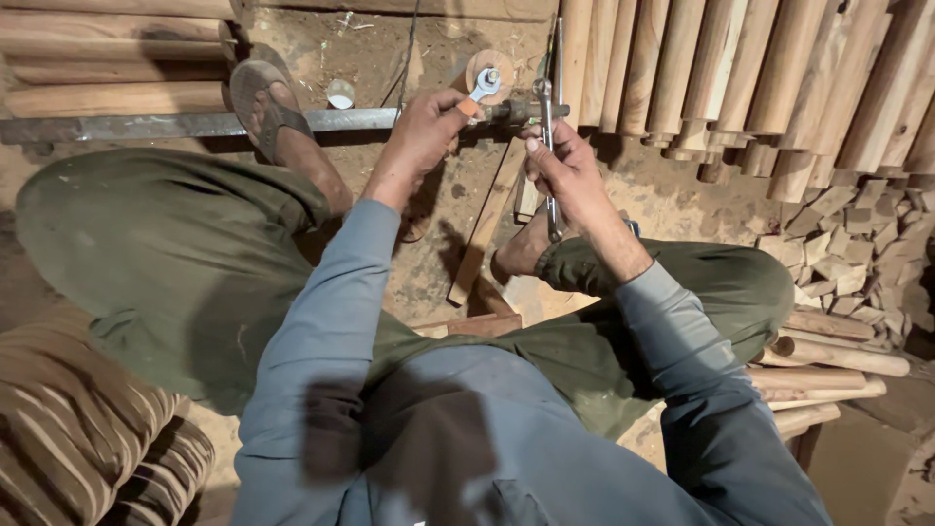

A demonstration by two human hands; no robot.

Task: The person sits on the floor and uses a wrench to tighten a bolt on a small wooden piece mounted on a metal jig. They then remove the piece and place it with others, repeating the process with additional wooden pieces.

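Blue sleeves [331,321] reach out over green trousers [166,253]. The left hand [424,131] grips a spanner [479,90] on the metal bar's [175,125] end; the right hand [565,170] clasps a long wrench [547,127] beside it. Round wooden poles [740,68] lean behind the bar, on a dusty dirt floor [672,200].

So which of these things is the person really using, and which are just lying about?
In use: left hand on small silver open-ended wrench; right hand on long silver wrench; round wooden disc; grey metal bar.
Lying about: turned wooden rods, wood offcuts, striped cushion.
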